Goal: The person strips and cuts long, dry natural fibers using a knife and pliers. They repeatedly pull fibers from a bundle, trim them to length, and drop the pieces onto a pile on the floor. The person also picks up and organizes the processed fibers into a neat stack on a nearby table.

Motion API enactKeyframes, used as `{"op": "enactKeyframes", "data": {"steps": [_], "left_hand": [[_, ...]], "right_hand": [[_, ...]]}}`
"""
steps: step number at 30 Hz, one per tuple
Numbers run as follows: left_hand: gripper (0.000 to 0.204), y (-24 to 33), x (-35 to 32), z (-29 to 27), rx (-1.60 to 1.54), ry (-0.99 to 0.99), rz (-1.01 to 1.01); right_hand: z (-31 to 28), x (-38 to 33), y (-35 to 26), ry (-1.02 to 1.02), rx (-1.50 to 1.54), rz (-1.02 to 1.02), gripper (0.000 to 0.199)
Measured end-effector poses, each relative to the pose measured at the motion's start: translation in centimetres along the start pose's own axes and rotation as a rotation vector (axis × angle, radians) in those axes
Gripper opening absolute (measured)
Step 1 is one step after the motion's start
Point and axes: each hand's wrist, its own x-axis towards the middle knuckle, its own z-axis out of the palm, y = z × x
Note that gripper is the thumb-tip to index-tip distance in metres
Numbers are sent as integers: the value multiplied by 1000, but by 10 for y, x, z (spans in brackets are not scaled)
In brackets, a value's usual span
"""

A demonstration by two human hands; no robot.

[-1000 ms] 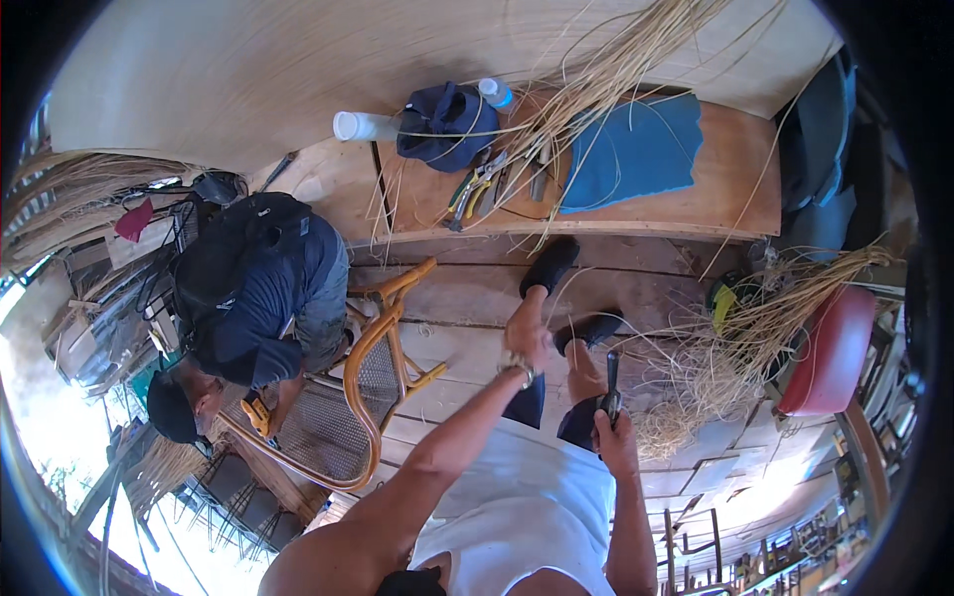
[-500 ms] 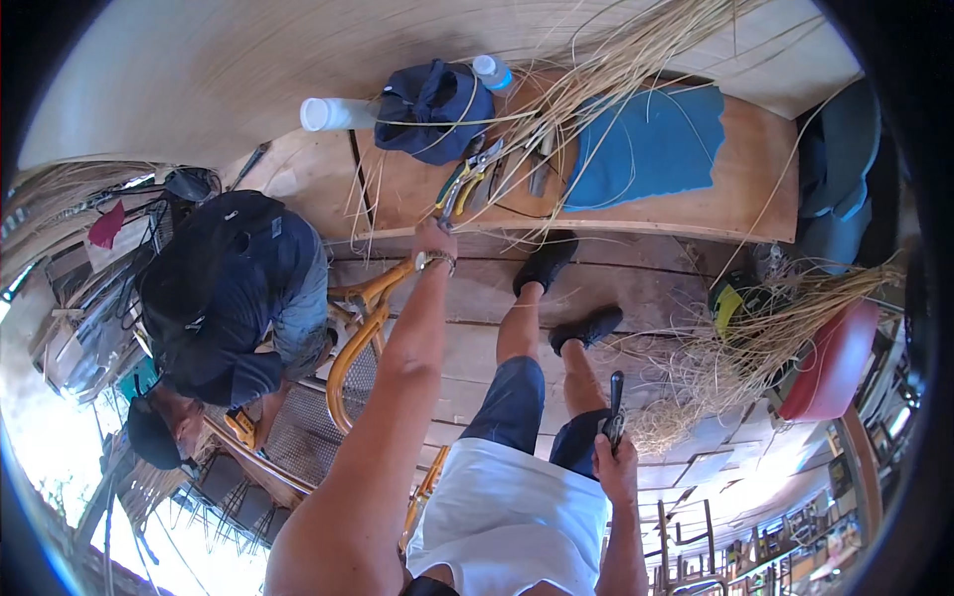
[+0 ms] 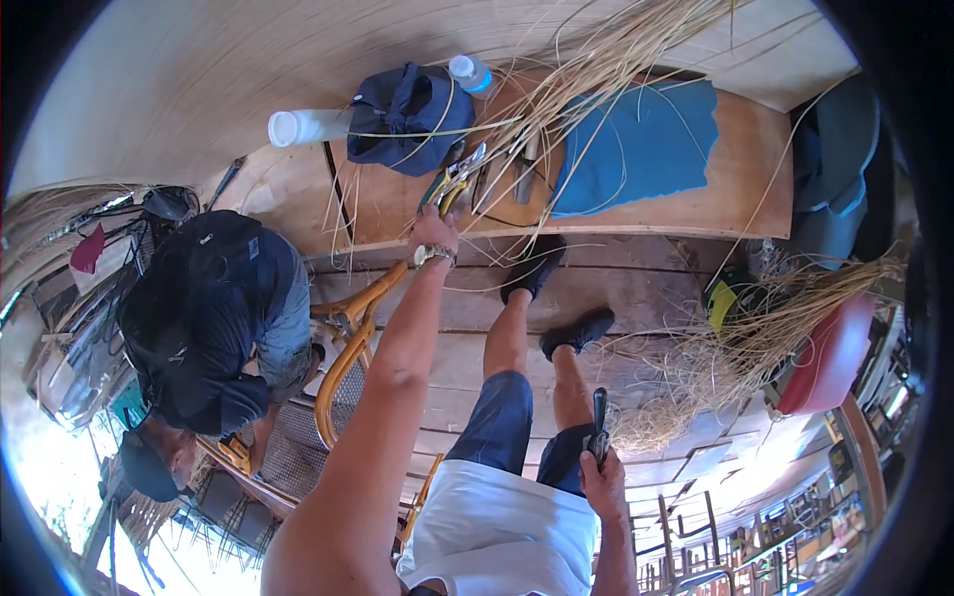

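My left hand (image 3: 434, 230) reaches to the front edge of the wooden bench, its fingers at the yellow-and-dark handles of pliers (image 3: 452, 191). Whether they grip the handles is too small to tell. Several other hand tools, one a flat metal one (image 3: 524, 184), lie beside the pliers. Low at my right side, my right hand (image 3: 603, 477) is closed on a black-handled metal hand tool (image 3: 598, 427), which points upward; its exact kind is unclear.
On the bench (image 3: 750, 169) are a dark blue bag (image 3: 409, 124), a bottle (image 3: 470, 74), a white-lidded container (image 3: 298, 127), cane strands (image 3: 606, 74) and a blue sheet (image 3: 641, 149). A co-worker (image 3: 214, 308) bends beside a rattan chair (image 3: 343, 387) at left. A red seat (image 3: 830, 358) stands right.
My left hand has come up closer to the pliers at the bench edge. My right hand still holds its tool. The whole view has shifted slightly.
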Motion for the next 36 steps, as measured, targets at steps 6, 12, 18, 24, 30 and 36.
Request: {"op": "enactKeyframes", "data": {"steps": [6, 12, 18, 24, 30, 36], "left_hand": [[43, 25, -21, -18, 116, -225, 121], [32, 28, -11, -37, -199, 287, 35], [35, 14, 35, -26, -107, -81, 138], [39, 15, 40, -1, -157, -230, 94], [35, 2, 3, -17, -488, 102, 2], [35, -24, -56, -69, -181, 236, 8]], "right_hand": [[5, 2, 4, -19, -5, -12, 22], [6, 0, 5, 15, 37, 3, 22], [4, 5, 13, 24, 54, -21, 24], [6, 0, 8, 0, 63, -32, 23], [-1, -15, 4, 35, 90, -97, 22], [-14, -32, 4, 54, 59, -131, 26]]}}
